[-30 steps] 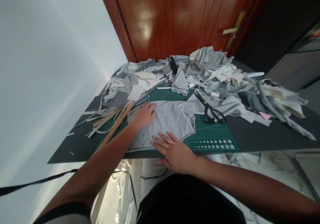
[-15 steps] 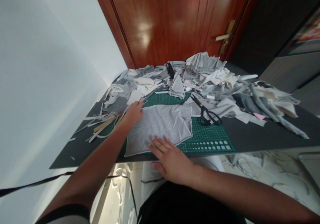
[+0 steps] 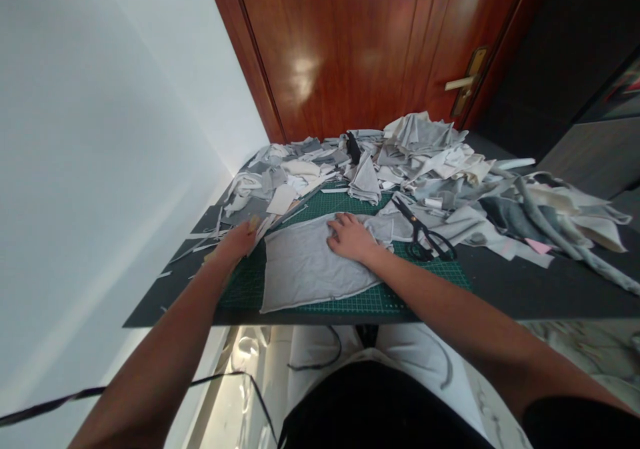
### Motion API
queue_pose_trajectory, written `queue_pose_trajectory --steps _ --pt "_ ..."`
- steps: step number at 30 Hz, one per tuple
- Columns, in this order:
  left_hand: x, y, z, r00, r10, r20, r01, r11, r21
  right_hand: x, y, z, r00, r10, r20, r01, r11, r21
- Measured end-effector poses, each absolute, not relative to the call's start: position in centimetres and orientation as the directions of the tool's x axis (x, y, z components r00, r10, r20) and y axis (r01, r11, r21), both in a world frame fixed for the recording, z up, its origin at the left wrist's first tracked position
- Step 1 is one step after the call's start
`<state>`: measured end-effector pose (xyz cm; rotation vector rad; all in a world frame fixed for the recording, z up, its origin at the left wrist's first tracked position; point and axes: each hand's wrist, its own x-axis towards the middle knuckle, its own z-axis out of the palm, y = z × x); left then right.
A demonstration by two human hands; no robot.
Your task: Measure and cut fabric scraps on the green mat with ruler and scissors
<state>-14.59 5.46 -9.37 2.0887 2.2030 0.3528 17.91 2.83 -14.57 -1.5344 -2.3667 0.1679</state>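
A light grey piece of cloth lies spread on the green cutting mat, wrinkled toward its right end. My right hand rests on the cloth's upper right part, fingers apart and slightly bent. Left of the cloth, my left hand is closed beside a bundle of thin strips; something yellowish shows at its fingertips, but its grip is partly hidden. Black-handled scissors lie to the right of the cloth, blades pointing up and left.
A heap of grey and white fabric scraps covers the back and right of the dark table. A long ruler-like strip lies near the mat's upper left. Behind stands a wooden door, with a white wall at left.
My right hand has moved from the cloth's front edge up onto its upper right part. My left hand has left the cloth's upper left corner and moved left onto the strips.
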Motion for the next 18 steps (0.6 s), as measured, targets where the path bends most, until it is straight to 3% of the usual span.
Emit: queue_pose_trajectory --steps 4,8,11,15,18 --pt "-13.3 3.4 -5.9 -0.129 0.985 0.115 0.956 0.093 0.278 17.3 1.8 -15.4 -0.349 0.921 0.174 0.885 0.385 -0.262" --pt "-6.9 1.1 -4.4 -0.085 0.989 0.125 0.715 -0.027 0.698 16.7 1.7 -15.5 -0.335 0.93 0.152 0.888 0.365 -0.278" --pt "-0.9 1.1 -6.5 -0.03 0.993 0.112 0.514 -0.081 0.854 16.7 2.1 -15.2 -0.34 0.931 0.133 0.868 0.365 -0.337" --pt "4.2 2.8 -11.2 -0.048 0.999 0.015 0.488 0.01 0.873 18.3 2.8 -14.5 -0.378 0.917 0.128 0.831 0.397 -0.389" --pt "5.4 4.0 -13.7 -0.035 0.991 0.129 0.592 -0.083 0.802 20.2 2.4 -14.7 -0.404 0.902 0.15 0.816 0.43 -0.386"
